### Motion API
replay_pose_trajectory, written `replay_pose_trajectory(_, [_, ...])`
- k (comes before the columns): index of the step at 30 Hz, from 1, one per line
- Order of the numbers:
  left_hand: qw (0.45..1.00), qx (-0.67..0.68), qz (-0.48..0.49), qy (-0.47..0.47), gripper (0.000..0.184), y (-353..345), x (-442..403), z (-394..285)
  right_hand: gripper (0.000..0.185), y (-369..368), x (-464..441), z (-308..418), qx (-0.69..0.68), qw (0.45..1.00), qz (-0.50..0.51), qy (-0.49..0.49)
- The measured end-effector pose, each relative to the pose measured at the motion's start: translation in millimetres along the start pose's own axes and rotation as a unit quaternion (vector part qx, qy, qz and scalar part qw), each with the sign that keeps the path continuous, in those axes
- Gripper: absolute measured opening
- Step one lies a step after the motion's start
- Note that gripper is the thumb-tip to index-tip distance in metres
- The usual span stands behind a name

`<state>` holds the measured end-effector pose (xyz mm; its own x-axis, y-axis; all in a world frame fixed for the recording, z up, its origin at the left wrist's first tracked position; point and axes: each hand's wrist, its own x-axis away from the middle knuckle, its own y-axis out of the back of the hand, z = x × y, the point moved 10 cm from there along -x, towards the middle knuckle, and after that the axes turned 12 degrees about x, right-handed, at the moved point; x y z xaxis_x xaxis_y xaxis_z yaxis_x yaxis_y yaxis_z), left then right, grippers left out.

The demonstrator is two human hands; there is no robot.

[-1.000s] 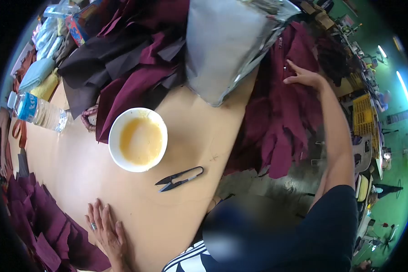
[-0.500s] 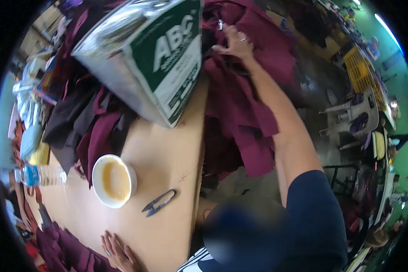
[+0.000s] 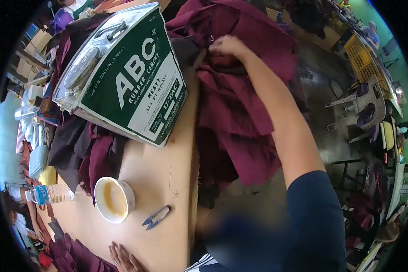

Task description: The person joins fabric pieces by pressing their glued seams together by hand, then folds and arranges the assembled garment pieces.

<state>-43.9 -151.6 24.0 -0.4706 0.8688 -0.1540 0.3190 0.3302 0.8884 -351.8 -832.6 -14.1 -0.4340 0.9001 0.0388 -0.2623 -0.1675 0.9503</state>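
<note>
Stretched out toward the far side, my right hand [image 3: 230, 47] has its fingers curled in at the maroon cloth [image 3: 249, 90], which hangs in folds over the table's edge. The fingertips look pinched on that cloth, and a small shiny spot shows beside them. My left hand [image 3: 122, 259] lies on the tabletop at the bottom, fingers extended, partly cut off by the frame. Between the hands stand a rubber cement can [image 3: 136, 81] and a white cup [image 3: 130, 204] holding a yellowish liquid. Dark thread snips [image 3: 157, 217] lie by the cup.
A plastic water bottle [image 3: 50, 194] lies at the left. Dark and maroon cut pieces [image 3: 79, 256] lie at lower left. Beyond the cloth are a white plastic chair [image 3: 360, 102] and a yellow crate [image 3: 361, 56]. Other people sit at the far left and right.
My right hand has gone from spread fingers to curled ones at the cloth. The view has shifted, so the can appears lower and farther left. My left hand stays on the table.
</note>
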Motion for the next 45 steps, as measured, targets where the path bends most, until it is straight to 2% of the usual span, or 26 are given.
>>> replay_pose_trajectory(1, [1.000, -0.002, 0.001, -0.001, 0.047, -0.9, 0.2, 1.8, 0.050, 49.1, 10.1, -2.9, 0.025, 0.982, -0.185, -0.027])
replay_pose_trajectory(2, [1.000, -0.007, 0.003, -0.003, 0.047, -0.9, 0.3, 2.9, 0.052, 67.6, 18.1, -9.5, -0.009, 0.972, -0.222, -0.079])
replay_pose_trajectory(4, [1.000, -0.006, 0.002, 0.001, 0.048, 0.9, 1.2, 3.9, 0.060, 78.8, 29.6, 8.4, 0.198, 0.927, -0.311, -0.076])
replay_pose_trajectory(6, [1.000, 0.008, -0.001, 0.001, 0.048, -2.8, 1.2, 5.1, 0.065, 27.9, 8.5, -12.9, 0.104, 0.964, -0.220, -0.111])
replay_pose_trajectory(8, [1.000, 0.025, -0.011, 0.000, 0.047, -2.3, 1.7, 7.5, 0.061, -18.9, 4.8, -14.4, 0.116, 0.953, -0.255, -0.119])
replay_pose_trajectory(9, [1.000, 0.017, -0.007, 0.003, 0.047, -2.9, 0.3, 7.0, 0.059, -29.7, 1.8, -12.8, 0.123, 0.954, -0.240, -0.128])
replay_pose_trajectory(14, [1.000, -0.002, -0.003, -0.003, 0.044, -1.4, -0.7, -1.0, 0.056, -40.4, -8.6, -15.2, 0.124, 0.963, -0.190, -0.144])
replay_pose_trajectory(15, [1.000, -0.022, 0.005, -0.001, 0.044, -1.2, 0.1, 0.1, 0.061, -39.1, -9.3, -14.3, 0.115, 0.969, -0.169, -0.137])
replay_pose_trajectory(18, [1.000, -0.011, -0.002, 0.013, 0.044, -0.4, -0.4, -1.9, 0.067, -29.7, -18.8, -21.8, -0.029, 0.993, -0.045, -0.108])
replay_pose_trajectory(19, [1.000, -0.018, 0.003, 0.014, 0.044, -1.0, -0.1, -3.5, 0.077, -37.4, -59.7, -41.0, -0.049, 0.995, -0.071, -0.042])
replay_pose_trajectory(20, [1.000, -0.024, 0.007, 0.014, 0.044, -1.4, -0.9, -5.1, 0.080, -12.7, -44.2, -26.7, -0.133, 0.985, -0.096, 0.044])
replay_pose_trajectory(22, [0.999, -0.031, 0.008, 0.016, 0.044, 1.4, -1.8, -6.1, 0.081, 33.7, 6.5, 4.2, -0.096, 0.989, -0.101, 0.052])
replay_pose_trajectory(23, [0.999, -0.030, 0.007, 0.018, 0.044, 0.9, -1.8, -4.9, 0.076, 48.8, 34.4, 18.2, -0.010, 0.994, -0.093, 0.053])
replay_pose_trajectory(25, [0.999, -0.028, 0.001, 0.031, 0.043, 0.5, -1.2, -2.3, 0.074, 44.6, 91.2, 33.3, 0.050, 0.996, 0.033, 0.063])
replay_pose_trajectory(26, [0.999, -0.029, 0.000, 0.032, 0.043, 1.5, -1.5, -4.1, 0.072, 28.1, 113.6, 30.9, 0.144, 0.986, 0.066, 0.045])
replay_pose_trajectory(27, [0.999, -0.029, 0.000, 0.034, 0.042, 2.0, -2.3, -6.4, 0.072, 24.8, 140.4, 36.0, 0.142, 0.989, 0.013, 0.028])
replay_pose_trajectory(28, [0.999, -0.029, -0.001, 0.036, 0.042, 2.1, -2.6, -8.5, 0.074, 6.7, 155.4, 39.8, 0.084, 0.995, 0.011, 0.056])
replay_pose_trajectory(30, [0.999, -0.019, 0.003, 0.034, 0.042, 0.3, -2.7, -6.6, 0.080, -31.4, 182.6, 54.4, 0.098, 0.988, 0.105, -0.058])
replay_pose_trajectory(33, [0.999, -0.020, 0.009, 0.044, 0.044, 2.4, -3.6, -7.4, 0.080, -72.6, 170.8, 57.7, 0.169, 0.983, 0.015, -0.074])
replay_pose_trajectory(36, [0.999, -0.031, 0.004, 0.045, 0.046, 2.4, -0.3, -1.1, 0.082, -55.5, 172.7, 57.6, 0.119, 0.990, 0.022, -0.065])
replay_pose_trajectory(38, [0.999, -0.037, -0.009, 0.034, 0.046, 4.6, 1.0, -3.1, 0.076, -45.5, 150.8, 40.4, 0.022, 0.995, -0.077, 0.062])
replay_pose_trajectory(43, [0.998, -0.022, -0.030, 0.041, 0.043, 5.9, 3.8, -1.2, 0.045, 55.6, 269.6, 152.7, -0.061, 0.934, -0.322, 0.142])
replay_pose_trajectory(45, [0.998, -0.025, -0.036, 0.036, 0.043, 4.7, 5.3, 3.1, 0.031, 45.2, 320.4, 220.3, -0.165, 0.910, -0.291, 0.244])
